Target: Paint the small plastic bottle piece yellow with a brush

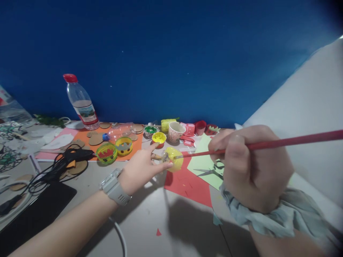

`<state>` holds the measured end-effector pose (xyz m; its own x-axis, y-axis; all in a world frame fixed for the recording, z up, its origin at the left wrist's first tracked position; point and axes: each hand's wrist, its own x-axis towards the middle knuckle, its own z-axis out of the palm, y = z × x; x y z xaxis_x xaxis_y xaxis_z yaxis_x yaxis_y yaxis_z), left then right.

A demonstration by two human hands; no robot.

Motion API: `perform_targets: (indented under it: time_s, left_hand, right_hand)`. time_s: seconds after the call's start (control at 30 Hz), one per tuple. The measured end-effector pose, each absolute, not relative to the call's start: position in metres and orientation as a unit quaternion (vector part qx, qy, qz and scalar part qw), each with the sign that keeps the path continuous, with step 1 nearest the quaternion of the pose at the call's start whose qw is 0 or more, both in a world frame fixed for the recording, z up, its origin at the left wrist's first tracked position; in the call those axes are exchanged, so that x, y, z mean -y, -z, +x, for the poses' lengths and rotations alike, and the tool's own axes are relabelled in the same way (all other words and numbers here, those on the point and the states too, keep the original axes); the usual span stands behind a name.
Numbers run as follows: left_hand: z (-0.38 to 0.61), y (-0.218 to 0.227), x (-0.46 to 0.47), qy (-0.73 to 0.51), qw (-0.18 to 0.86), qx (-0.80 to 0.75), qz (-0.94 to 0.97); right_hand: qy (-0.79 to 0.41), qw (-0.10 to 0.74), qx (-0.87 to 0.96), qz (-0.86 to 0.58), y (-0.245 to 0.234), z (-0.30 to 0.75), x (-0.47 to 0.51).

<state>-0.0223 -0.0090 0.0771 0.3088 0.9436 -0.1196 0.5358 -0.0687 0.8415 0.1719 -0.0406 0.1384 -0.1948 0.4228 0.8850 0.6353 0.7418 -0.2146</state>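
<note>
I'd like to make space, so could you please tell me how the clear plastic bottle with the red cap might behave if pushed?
The clear, red-capped plastic bottle stands tall and narrow, so it may tip. Its round body would probably roll once down.

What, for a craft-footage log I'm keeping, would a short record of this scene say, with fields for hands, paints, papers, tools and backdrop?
Left hand: the left hand holds a clear plastic piece partly coated yellow
Right hand: the right hand grips a red-handled paintbrush
Brush tip: at the yellow coating; actual contact hard to confirm
Paints: yellow paint and green paint, in separate cups
Papers: red paper, light green paper
Tool lying: scissors on the light green paper
Backdrop: blue wall
</note>
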Motion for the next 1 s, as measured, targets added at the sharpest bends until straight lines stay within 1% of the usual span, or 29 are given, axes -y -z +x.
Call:
perform_targets:
  time_s: [0.2,0.33,0.4,0.5,0.57,0.7,0.87,1.0]
  left_hand:
    - [-0.0218,-0.0793,0.0091,-0.239,0.408,-0.534,0.701]
    - [-0.0218,-0.0816,0.0091,-0.231,0.391,-0.537,0.711]
    - [-0.0222,-0.0826,0.0090,-0.229,0.387,-0.538,0.713]
    - [-0.0226,-0.0832,0.0093,-0.226,0.386,-0.536,0.716]
    - [-0.0225,-0.0831,0.0096,-0.222,0.377,-0.540,0.719]
    - [-0.0215,-0.0836,0.0105,-0.217,0.361,-0.550,0.721]
    - [-0.0209,-0.0854,0.0106,-0.222,0.362,-0.545,0.722]
    - [-0.0216,-0.0828,0.0100,-0.220,0.367,-0.542,0.724]
  right_hand:
    - [0.086,0.483,0.814,-0.311,-0.1414,0.1692,0.0408]
    - [0.078,0.536,0.772,-0.331,-0.1412,0.1693,0.0413]
    - [0.079,0.542,0.771,-0.326,-0.1410,0.1694,0.0409]
    - [0.084,0.493,0.810,-0.307,-0.1422,0.1701,0.0403]
    - [0.087,0.477,0.820,-0.303,-0.1431,0.1707,0.0404]
    - [0.088,0.512,0.795,-0.313,-0.1430,0.1705,0.0410]
    - [0.077,0.482,0.819,-0.302,-0.1430,0.1700,0.0406]
    - [0.082,0.518,0.791,-0.314,-0.1418,0.1698,0.0408]
